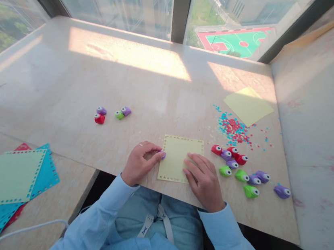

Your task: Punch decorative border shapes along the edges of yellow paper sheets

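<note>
A square sheet of pale yellow paper lies in front of me at the table's near edge, with small holes punched along its borders. At its left edge, my left hand closes on a small purple craft punch, mostly hidden by the thumb and fingers. The thumb rests on top of the punch. My right hand lies with fingers stretched out over the right part of the sheet. To the right of that hand sit several red, purple and green craft punches, among them a green one.
Blue, red and yellow confetti is scattered at the right, below more yellow paper. Further punches, including a red one, stand left of centre. Punched coloured sheets pile up at far left, near a white cable.
</note>
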`<state>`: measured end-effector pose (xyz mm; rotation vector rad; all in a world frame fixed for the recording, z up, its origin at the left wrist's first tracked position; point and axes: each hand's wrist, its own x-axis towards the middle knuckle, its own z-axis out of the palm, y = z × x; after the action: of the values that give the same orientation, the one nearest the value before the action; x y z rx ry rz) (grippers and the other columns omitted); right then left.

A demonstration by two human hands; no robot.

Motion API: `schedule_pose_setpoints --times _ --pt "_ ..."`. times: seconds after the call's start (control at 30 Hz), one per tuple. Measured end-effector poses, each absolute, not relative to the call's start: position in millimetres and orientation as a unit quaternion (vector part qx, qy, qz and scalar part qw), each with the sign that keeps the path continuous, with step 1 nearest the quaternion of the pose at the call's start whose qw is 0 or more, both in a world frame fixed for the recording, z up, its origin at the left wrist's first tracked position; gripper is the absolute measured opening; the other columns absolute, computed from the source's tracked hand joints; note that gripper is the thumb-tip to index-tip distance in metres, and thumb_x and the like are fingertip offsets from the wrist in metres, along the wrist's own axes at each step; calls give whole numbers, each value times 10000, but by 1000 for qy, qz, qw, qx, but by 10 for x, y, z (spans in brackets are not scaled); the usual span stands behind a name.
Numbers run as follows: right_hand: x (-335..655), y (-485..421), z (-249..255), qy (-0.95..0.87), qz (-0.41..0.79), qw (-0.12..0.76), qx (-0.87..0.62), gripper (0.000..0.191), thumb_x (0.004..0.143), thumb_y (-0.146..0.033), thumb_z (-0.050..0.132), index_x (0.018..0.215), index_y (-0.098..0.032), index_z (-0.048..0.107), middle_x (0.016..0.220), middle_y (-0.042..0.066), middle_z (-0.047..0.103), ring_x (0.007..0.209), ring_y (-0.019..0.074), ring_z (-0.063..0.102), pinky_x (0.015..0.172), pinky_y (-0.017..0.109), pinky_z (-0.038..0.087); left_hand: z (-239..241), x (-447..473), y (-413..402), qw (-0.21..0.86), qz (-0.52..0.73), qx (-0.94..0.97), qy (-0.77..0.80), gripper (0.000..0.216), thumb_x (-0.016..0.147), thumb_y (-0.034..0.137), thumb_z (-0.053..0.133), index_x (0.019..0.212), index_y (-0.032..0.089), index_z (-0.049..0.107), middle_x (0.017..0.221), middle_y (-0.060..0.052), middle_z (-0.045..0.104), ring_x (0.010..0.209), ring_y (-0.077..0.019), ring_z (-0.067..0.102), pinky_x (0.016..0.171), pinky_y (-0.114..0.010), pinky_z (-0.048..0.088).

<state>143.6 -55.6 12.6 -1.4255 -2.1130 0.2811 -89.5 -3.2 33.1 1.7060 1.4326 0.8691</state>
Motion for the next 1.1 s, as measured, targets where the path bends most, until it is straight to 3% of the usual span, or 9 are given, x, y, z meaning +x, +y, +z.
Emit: schedule_pose_setpoints --times 0.53,1.1 --pt "1436 -564 132 -788 115 284 -533 266 932 -205 561 1171 -212 678 1270 117 663 1207 271 577 998 477 479 325 -850 -3 347 316 672 574 174 841 385 693 885 218 718 897 -53 725 857 -209 660 786 -358 537" --pt "1432 -565 137 -783 124 288 -538 267 928 -199 567 1171 -215 677 1269 114 664 1211 270 577 1004 479 477 405 -899 18 402 302 651 569 184 848 385 679 897 214 726 914 -56 724 859 -198 666 779 -339 546"
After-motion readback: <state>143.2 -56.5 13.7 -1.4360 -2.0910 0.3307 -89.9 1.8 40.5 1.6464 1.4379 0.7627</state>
